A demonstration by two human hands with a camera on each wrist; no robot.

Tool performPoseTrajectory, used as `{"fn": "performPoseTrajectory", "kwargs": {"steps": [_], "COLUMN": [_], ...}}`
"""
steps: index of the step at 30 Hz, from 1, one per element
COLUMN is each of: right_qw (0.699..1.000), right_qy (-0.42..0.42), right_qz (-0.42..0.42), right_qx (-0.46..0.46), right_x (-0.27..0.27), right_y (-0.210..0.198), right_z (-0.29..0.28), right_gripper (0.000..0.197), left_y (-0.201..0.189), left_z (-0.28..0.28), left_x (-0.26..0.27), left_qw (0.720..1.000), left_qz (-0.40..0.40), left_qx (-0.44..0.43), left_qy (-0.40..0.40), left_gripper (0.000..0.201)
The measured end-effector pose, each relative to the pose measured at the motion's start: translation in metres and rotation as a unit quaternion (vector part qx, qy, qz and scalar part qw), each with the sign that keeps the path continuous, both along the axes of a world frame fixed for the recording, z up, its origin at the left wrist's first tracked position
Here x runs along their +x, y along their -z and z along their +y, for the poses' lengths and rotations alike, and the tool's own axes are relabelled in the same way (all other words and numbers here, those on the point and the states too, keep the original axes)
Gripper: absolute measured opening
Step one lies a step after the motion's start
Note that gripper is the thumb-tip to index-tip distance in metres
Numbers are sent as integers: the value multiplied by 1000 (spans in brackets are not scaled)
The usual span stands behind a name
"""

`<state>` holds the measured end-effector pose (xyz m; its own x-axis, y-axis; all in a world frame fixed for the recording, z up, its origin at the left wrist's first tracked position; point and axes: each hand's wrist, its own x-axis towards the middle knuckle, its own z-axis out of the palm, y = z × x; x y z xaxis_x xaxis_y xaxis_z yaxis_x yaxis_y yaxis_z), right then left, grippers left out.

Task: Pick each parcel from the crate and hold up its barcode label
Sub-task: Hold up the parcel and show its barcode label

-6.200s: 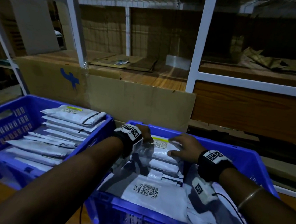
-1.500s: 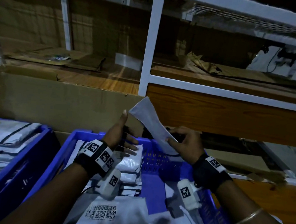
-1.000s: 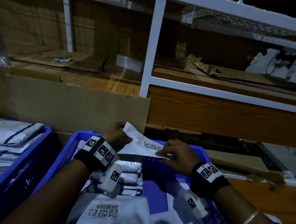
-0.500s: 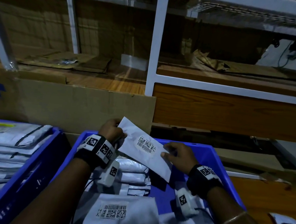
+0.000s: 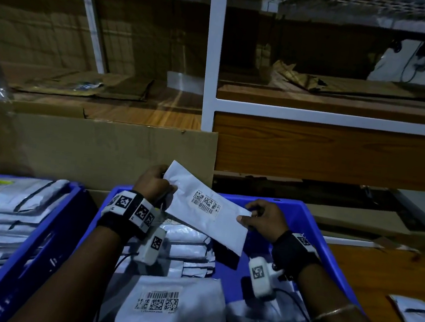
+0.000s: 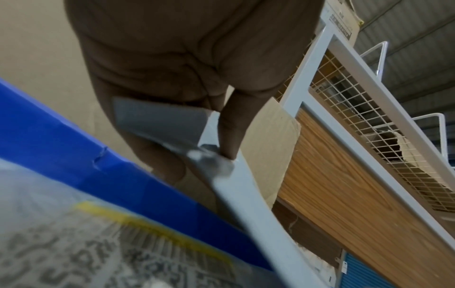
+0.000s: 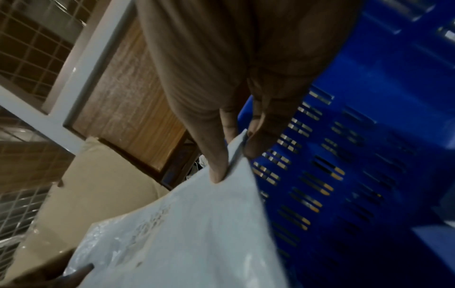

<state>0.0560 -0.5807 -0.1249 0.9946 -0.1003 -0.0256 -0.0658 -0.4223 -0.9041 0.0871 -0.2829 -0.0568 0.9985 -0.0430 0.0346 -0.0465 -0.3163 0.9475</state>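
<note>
Parcel (image 5: pixel 208 214) hangs tilted above the far half of the blue crate (image 5: pixel 332 257), stretched between 2 pinches, its barcode label (image 5: pixel 205 203) facing up toward the head camera. The left hand (image 5: pixel 152 184) pinches the upper far corner; the left wrist view shows a fingertip pressing the thin edge there. The right hand (image 5: pixel 265 220) pinches the opposite short edge, thumb on the label face and fingers behind, as the right wrist view shows.

Both grips look shallow, set right at the margins of a slick mailer. I judge the main risk is a slip: if either pinch loosens, that end would swing down and the label would turn away or the parcel drop back among the others. Pulling the 2 hands apart could also crease the film across the label. The right thumb sits near the label but not on it; sliding inward would cover the codes.

Just below the grip lie more parcels (image 5: pixel 172 303), one with its own label showing, which could confuse a reading. Beyond the left hand stands a cardboard sheet (image 5: pixel 107 150), close behind the raised corner, so pushing forward has little room. Above the grip the space before the white shelf frame (image 5: pixel 213 56) is open for lifting. Left of the grip sits a second crate (image 5: pixel 47 248) stacked with parcels; right of it, bare wooden surface (image 5: pixel 377 278).
</note>
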Motion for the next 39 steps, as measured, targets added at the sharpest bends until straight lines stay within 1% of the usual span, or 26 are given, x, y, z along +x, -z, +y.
{"fn": "performPoseTrajectory", "kwargs": {"steps": [2, 3, 5, 8, 10, 12, 14, 16, 18, 20, 22, 23, 25, 27, 29, 31, 33, 36, 37, 39], "right_qw": [1000, 1000, 999, 996, 992, 989, 986, 982, 979, 980, 978, 976, 968, 958, 949, 944, 945, 950, 952, 952], "right_qy": [-2, -10, -29, -63, -97, -124, -138, -156, -162, -148, -123, -108, -77, -39, -15, -4, -1, -2, 3, 19], "right_qz": [-2, -6, -18, -61, -77, -84, -95, -109, -120, -135, -159, -172, -188, -189, -181, -173, -160, -139, -133, -128], "right_qx": [19, 17, 3, -24, -20, -12, -8, -4, -2, 15, 54, 82, 146, 213, 259, 281, 285, 279, 275, 277], "right_x": [-2, -3, -8, -12, -13, -14, -15, -18, -19, -19, -18, -16, -14, -10, -10, -10, -12, -13, -13, -15], "right_y": [-7, -11, -20, -34, -43, -48, -52, -55, -57, -60, -64, -66, -68, -67, -66, -64, -62, -58, -58, -59], "right_z": [-1, -2, -2, -1, 2, 6, 9, 13, 15, 12, 7, 4, 1, -1, -1, 0, 4, 6, 5, 1], "right_gripper": [35, 35, 28, 21, 19, 21, 23, 17, 8, 7, 3, 9, 14, 15, 17, 18, 17, 20, 21, 27], "left_y": [2, 2, 1, -14, -22, -26, -25, -24, -26, -23, -21, -21, -22, -26, -22, -18, -14, -16, -16, -16], "left_z": [2, 3, 0, -12, -23, -33, -37, -39, -41, -38, -35, -35, -39, -46, -51, -54, -55, -49, -46, -38], "left_x": [3, 5, 8, -5, -12, -19, -22, -22, -24, -19, -14, -14, -17, -26, -27, -29, -30, -31, -29, -25], "left_qw": [1000, 1000, 999, 995, 991, 985, 981, 977, 974, 976, 982, 985, 988, 989, 989, 987, 985, 983, 982, 983], "left_qz": [-4, -9, -38, -81, -107, -134, -143, -157, -176, -185, -166, -152, -107, -53, -15, -8, -2, -9, -11, 0], "left_qx": [8, 2, -6, -32, -32, -34, -38, -22, -16, -30, -63, -77, -110, -124, -83, -38, -30, -22, -20, -4], "left_qy": [-1, -4, 0, 45, 73, 104, 122, 140, 143, 107, 58, 37, 26, 62, 119, 155, 169, 183, 185, 186], "left_gripper": [34, 34, 35, 29, 25, 29, 35, 29, 24, 32, 42, 46, 48, 41, 37, 30, 23, 11, 13, 25]}}
